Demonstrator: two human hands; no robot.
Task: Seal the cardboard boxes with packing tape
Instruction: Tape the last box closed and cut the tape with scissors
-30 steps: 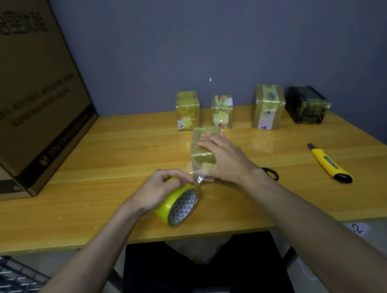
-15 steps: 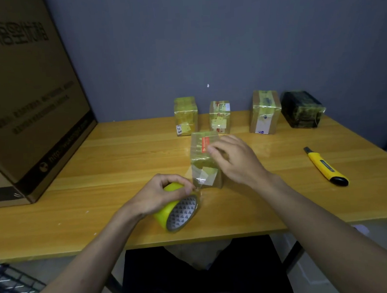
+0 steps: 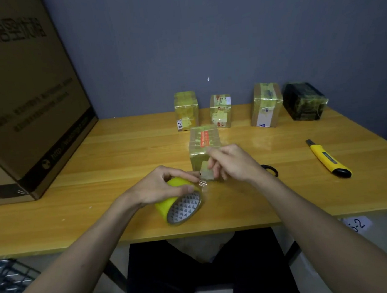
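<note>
A small tape-wrapped cardboard box (image 3: pixel 202 145) with a red label stands upright at the middle of the wooden table (image 3: pixel 98 165). My left hand (image 3: pixel 161 185) grips a yellow roll of packing tape (image 3: pixel 180 202) just in front of the box, thumb on the roll's rim. A short clear strip runs from the roll to the box's near face. My right hand (image 3: pixel 231 163) is at the box's lower right front, fingers curled against that face at the taped corner. What the fingertips pinch is hidden.
Along the back wall stand three taped brown boxes (image 3: pixel 185 110) (image 3: pixel 221 110) (image 3: pixel 267 105) and a black wrapped box (image 3: pixel 304 101). A yellow utility knife (image 3: pixel 328 159) lies at the right. Black scissors handles (image 3: pixel 270 170) peek out behind my right wrist. A large carton (image 3: pixel 26 93) fills the left.
My right hand slid from the top of the box down its near side to the lower front corner. The tape roll in my left hand stayed close to the box.
</note>
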